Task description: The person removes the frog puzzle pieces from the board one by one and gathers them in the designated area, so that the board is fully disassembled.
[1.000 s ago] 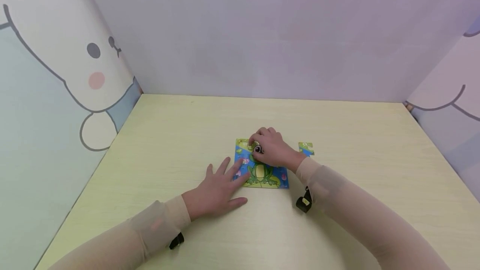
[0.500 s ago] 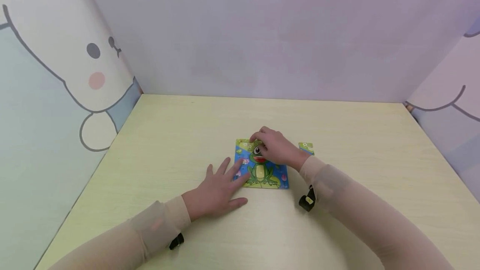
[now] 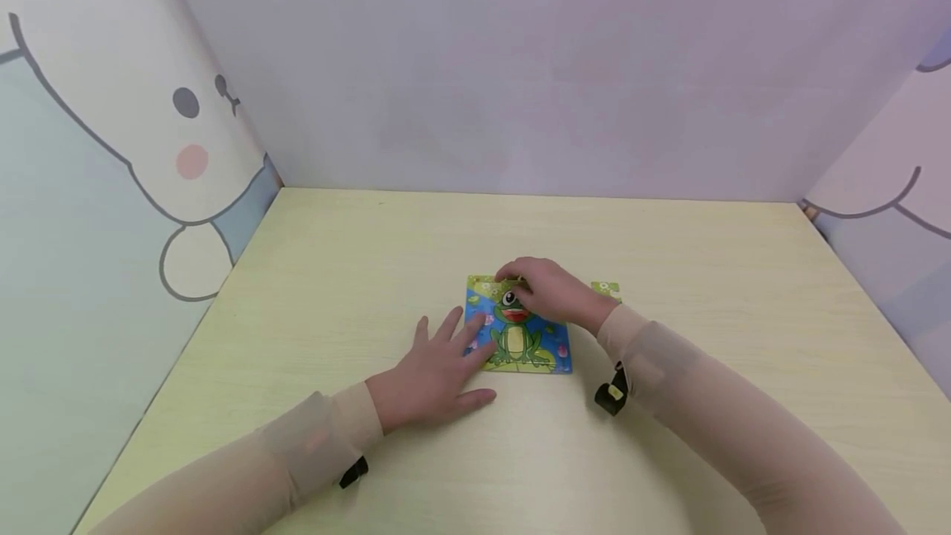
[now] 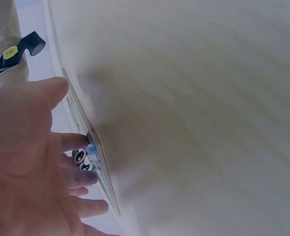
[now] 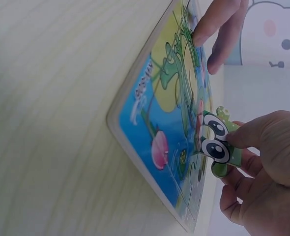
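Observation:
A square frog jigsaw puzzle [image 3: 553, 345] in a thin tray lies on the table. My right hand [image 3: 553, 291] is over its far right part and pinches a puzzle piece [image 5: 216, 140] with the frog's two eyes between thumb and fingers. In the right wrist view that piece stands tilted up from the board, its lower edge at the frog's mouth. With fingers spread, my left hand [image 3: 434, 374] rests flat at the board's left side, its fingertips [image 5: 201, 38] on the picture. The right hand hides the board's far right corner.
A loose puzzle piece [image 3: 605, 288], green with a white flower, lies on the table right of the board, partly behind the right wrist. The pale wooden tabletop [image 3: 357, 271] meets a lilac wall [image 3: 520, 89] at the back and printed panels [image 3: 89, 188] at the sides.
My right hand has shifted slightly right and now lets the frog's red mouth show. Its wrist covers more of the loose piece. The left hand has barely moved.

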The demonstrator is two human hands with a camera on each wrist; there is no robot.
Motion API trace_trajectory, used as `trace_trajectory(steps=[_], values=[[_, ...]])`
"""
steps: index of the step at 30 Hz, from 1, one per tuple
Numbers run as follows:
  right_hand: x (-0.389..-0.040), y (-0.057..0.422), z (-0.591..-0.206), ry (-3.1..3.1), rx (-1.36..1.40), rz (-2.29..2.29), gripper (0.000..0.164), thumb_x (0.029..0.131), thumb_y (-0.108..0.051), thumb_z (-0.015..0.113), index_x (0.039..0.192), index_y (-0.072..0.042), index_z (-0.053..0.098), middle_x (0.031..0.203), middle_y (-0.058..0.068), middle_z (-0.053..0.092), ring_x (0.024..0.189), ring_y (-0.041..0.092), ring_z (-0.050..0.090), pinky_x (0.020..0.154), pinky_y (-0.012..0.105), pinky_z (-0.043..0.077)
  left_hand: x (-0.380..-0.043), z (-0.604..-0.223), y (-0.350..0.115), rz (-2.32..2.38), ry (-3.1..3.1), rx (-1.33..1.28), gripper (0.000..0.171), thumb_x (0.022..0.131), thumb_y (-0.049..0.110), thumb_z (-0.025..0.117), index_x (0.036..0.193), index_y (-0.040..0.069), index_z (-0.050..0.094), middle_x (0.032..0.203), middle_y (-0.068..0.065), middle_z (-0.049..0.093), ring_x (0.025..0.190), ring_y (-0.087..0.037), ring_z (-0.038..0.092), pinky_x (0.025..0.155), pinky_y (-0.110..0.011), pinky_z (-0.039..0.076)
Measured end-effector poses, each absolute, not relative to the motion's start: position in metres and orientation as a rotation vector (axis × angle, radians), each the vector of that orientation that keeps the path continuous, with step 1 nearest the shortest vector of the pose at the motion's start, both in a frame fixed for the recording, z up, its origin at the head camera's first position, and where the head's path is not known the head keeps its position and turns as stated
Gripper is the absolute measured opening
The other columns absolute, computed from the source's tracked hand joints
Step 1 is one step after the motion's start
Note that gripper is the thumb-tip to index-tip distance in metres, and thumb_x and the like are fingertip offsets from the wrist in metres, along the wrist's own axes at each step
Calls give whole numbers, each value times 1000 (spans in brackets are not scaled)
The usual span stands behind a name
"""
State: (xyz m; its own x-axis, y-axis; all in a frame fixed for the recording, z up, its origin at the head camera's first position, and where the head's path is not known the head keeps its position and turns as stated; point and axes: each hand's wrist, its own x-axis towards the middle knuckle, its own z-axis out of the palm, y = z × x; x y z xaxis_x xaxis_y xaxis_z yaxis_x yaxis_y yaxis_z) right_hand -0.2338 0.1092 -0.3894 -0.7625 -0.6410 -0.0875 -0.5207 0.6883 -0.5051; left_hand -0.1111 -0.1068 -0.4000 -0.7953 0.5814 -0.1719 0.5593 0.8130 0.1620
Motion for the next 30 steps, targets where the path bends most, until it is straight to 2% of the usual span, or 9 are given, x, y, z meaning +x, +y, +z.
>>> trace_trajectory(steps=[10, 18, 25, 30], values=[[-237, 113, -392, 2602, -879, -728, 30, 106, -7, 55, 134, -8, 68, 130, 12, 71, 118, 27, 66, 102, 47, 55, -112, -401, -95, 132, 2741, 1035, 70, 104, 59, 53, 161, 21, 42, 173, -6, 31, 158, -46, 27, 111, -80, 31], [-239, 118, -392, 2582, -874, -788, 28, 106, -7, 55, 130, -9, 69, 131, 11, 71, 119, 27, 66, 106, 48, 54, -113, -399, -90, 127, 2723, 1014, 73, 102, 64, 52, 161, 21, 43, 173, -4, 32, 157, -49, 27, 110, -79, 32], [-246, 123, -381, 2612, -814, -879, 24, 107, -10, 55, 128, -9, 67, 126, 12, 70, 108, 27, 66, 95, 46, 57, -114, -399, -88, 111, 2696, 980, 78, 100, 68, 53, 162, 23, 41, 173, -2, 31, 158, -49, 23, 112, -78, 30], [-249, 129, -372, 2608, -825, -889, 27, 107, -9, 55, 131, -7, 67, 129, 12, 70, 111, 29, 65, 99, 48, 55, -113, -398, -89, 135, 2690, 966, 80, 98, 69, 54, 162, 23, 41, 173, -3, 31, 158, -49, 22, 112, -79, 30]])
